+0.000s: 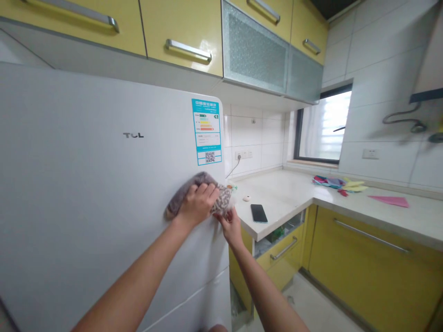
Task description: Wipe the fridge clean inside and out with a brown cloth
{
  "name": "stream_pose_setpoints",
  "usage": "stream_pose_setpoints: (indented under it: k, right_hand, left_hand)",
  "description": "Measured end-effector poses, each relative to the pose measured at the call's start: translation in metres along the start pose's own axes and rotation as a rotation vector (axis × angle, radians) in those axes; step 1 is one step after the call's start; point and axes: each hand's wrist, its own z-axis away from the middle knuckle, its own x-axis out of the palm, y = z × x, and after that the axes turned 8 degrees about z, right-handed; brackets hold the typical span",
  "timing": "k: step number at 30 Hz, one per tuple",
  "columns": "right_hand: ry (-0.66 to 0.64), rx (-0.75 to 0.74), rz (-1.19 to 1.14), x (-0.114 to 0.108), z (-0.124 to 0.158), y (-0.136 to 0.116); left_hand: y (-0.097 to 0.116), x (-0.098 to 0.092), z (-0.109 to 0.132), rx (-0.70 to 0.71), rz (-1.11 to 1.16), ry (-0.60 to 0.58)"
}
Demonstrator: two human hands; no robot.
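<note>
Pressed against the white refrigerator door (86,198) is a bunched cloth (223,198), plush grey-purple on one side and leopard-patterned on the other. My left hand (199,204) is closed over its middle, knuckles up, near the door's right edge. Just below and to the right, my right hand (231,227) has its thumb and fingers drawn together at the cloth's lower end. Part of those fingertips is hidden by the cloth. Above both hands a blue-and-white energy label (208,131) is stuck on the door.
To the right runs a pale countertop (287,184) bearing a phone (259,213), a small white round item (247,198), several coloured cloths (328,182) and a pink cloth (389,201). Yellow wall cabinets (183,27) hang overhead. A drawer (282,251) sits below the counter.
</note>
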Motion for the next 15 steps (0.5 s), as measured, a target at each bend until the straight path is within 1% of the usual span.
stream_pose_setpoints:
  k: [1, 2, 3, 4, 5, 6, 7, 8, 9, 10, 11, 12, 13, 15]
  right_hand:
    - [-0.023, -0.004, -0.014, -0.003, 0.0, 0.0]
    - [-0.043, 0.0, -0.031, -0.005, 0.0, -0.001]
    - [-0.061, 0.012, -0.042, -0.008, -0.001, -0.002]
    - [-0.077, 0.027, -0.036, -0.01, -0.001, -0.003]
    - [-0.084, 0.044, -0.024, -0.011, 0.0, -0.004]
    - [-0.082, 0.057, -0.008, -0.012, -0.001, -0.005]
    - [-0.078, 0.06, 0.009, -0.012, -0.001, -0.006]
    - [-0.073, 0.057, 0.021, -0.012, -0.001, -0.005]
    - [-0.068, 0.053, 0.028, -0.013, -0.001, -0.005]
    - [-0.062, 0.047, 0.031, -0.013, -0.002, -0.004]
    - [-0.057, 0.04, 0.035, -0.015, -0.003, -0.003]
    - [-0.059, 0.03, 0.04, -0.016, -0.004, -0.002]
    - [-0.068, 0.018, 0.048, -0.019, -0.005, -0.001]
    - [-0.095, -0.016, 0.07, -0.024, -0.008, 0.001]
  left_hand:
    - [0.017, 0.019, 0.036, -0.052, 0.02, -0.004]
    - [0.034, 0.037, 0.075, -0.11, 0.037, -0.037]
    - [0.05, 0.054, 0.114, -0.154, 0.062, -0.097]
    - [0.065, 0.068, 0.152, -0.141, 0.115, -0.201]
    - [0.079, 0.081, 0.187, -0.081, 0.195, -0.323]
    - [0.09, 0.091, 0.218, 0.012, 0.28, -0.444]
    - [0.099, 0.098, 0.242, 0.068, 0.323, -0.5]
    - [0.106, 0.102, 0.261, 0.111, 0.355, -0.541]
    - [0.11, 0.105, 0.273, 0.136, 0.369, -0.56]
    - [0.111, 0.107, 0.278, 0.137, 0.365, -0.56]
    - [0.11, 0.107, 0.277, 0.122, 0.35, -0.552]
    - [0.105, 0.105, 0.271, 0.094, 0.325, -0.538]
    - [0.098, 0.101, 0.26, 0.06, 0.296, -0.52]
    - [0.075, 0.084, 0.224, -0.049, 0.205, -0.436]
